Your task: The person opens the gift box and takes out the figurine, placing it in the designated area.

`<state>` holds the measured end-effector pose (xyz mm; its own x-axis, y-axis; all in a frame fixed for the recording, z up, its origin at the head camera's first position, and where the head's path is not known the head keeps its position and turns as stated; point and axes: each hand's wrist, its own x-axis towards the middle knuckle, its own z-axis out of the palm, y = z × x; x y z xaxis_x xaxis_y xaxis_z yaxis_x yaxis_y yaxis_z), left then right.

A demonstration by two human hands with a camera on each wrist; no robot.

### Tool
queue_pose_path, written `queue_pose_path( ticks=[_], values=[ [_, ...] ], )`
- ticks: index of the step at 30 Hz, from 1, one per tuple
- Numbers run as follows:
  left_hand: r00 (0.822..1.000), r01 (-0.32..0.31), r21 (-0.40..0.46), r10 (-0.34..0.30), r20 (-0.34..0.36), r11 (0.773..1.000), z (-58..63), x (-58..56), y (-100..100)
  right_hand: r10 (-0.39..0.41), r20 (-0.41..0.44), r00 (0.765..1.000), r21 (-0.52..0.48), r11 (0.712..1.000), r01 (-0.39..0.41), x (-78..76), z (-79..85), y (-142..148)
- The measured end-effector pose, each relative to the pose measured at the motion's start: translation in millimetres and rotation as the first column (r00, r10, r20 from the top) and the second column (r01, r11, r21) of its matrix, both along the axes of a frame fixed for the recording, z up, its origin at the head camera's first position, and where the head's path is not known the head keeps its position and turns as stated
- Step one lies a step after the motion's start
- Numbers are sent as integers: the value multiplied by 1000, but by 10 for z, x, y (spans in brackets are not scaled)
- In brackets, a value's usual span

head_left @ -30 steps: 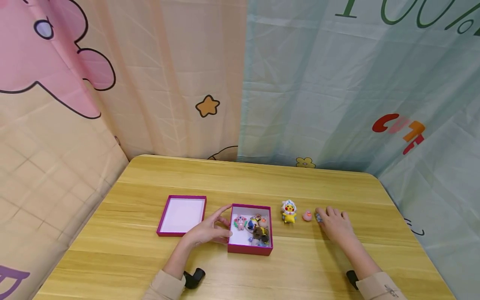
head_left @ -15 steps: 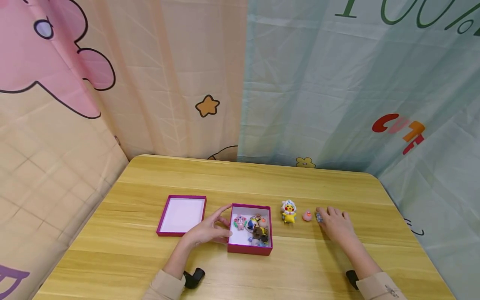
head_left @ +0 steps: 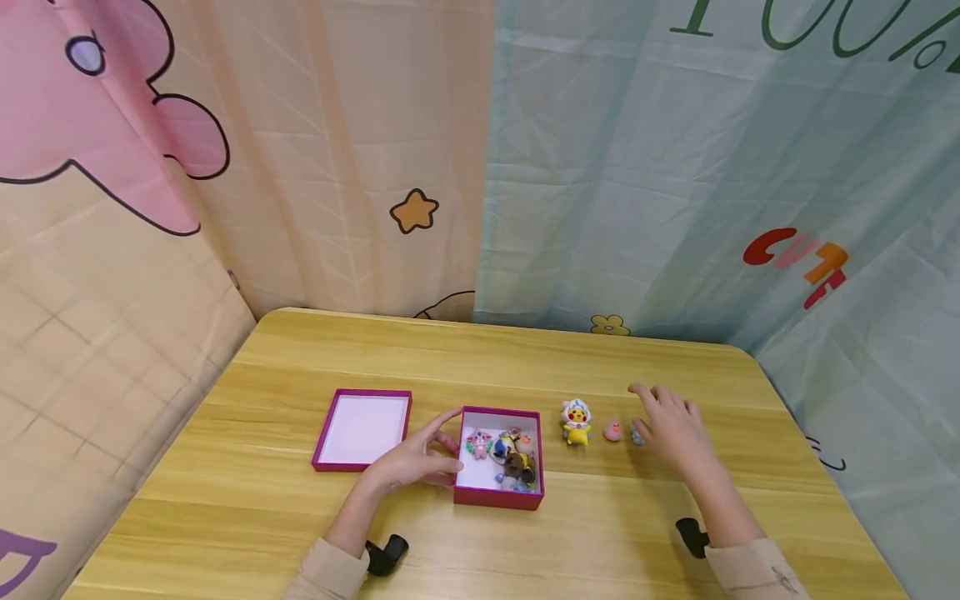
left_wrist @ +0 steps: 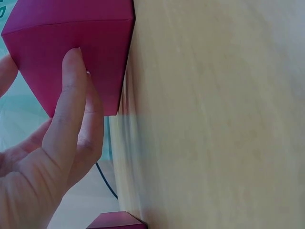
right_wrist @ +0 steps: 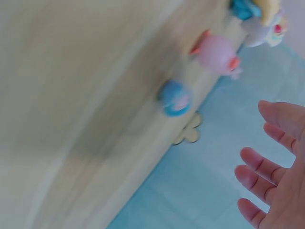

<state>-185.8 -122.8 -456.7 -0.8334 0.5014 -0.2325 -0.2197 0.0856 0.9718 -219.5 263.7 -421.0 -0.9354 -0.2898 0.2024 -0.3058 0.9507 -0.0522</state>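
Observation:
My left hand (head_left: 412, 457) rests against the left wall of a magenta box (head_left: 498, 498), its fingertips touching the outside. In the left wrist view, fingers (left_wrist: 71, 86) lie on the box's side (left_wrist: 105, 57). Inside the box are several small figures, among them a pink one (head_left: 479, 444) and a brown one (head_left: 515, 465). My right hand (head_left: 675, 429) is raised over the table with fingers apart, holding nothing. Just left of it stands a small blue figure (head_left: 637, 435), blurred in the right wrist view. Beside that are a pink duck (head_left: 612, 430) and a yellow figure in a white hood (head_left: 577, 422).
A magenta-rimmed lid (head_left: 363, 429) with a white inside lies left of the box on the wooden table (head_left: 225, 500). Printed curtains (head_left: 360, 167) hang behind the table's far edge.
My right hand has lifted off the small blue figure, leaving it standing on the table. The left hand and the box stay where they were.

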Motion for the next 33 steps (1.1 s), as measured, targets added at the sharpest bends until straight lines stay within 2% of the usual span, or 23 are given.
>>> queue_pose_path(
  ticks=[7, 13, 22, 33],
  values=[
    [1000, 0, -3, 0, -8, 1000, 10, 6, -9, 43, -2, 999, -25, 999, -43, -44, 103, -316],
    [1000, 1, -5, -1, -12, 1000, 16, 6, -8, 103, -44, 994, -28, 994, -104, -39, 118, -594],
    [1000, 9, 1, -9, -14, 1000, -5, -3, -12, 174, -86, 981, -33, 984, -178, -8, 76, -946],
    [1000, 12, 5, -12, -13, 1000, -29, -12, -22, 280, -35, 959, -55, 958, -282, 66, -23, -1303]
  ],
)
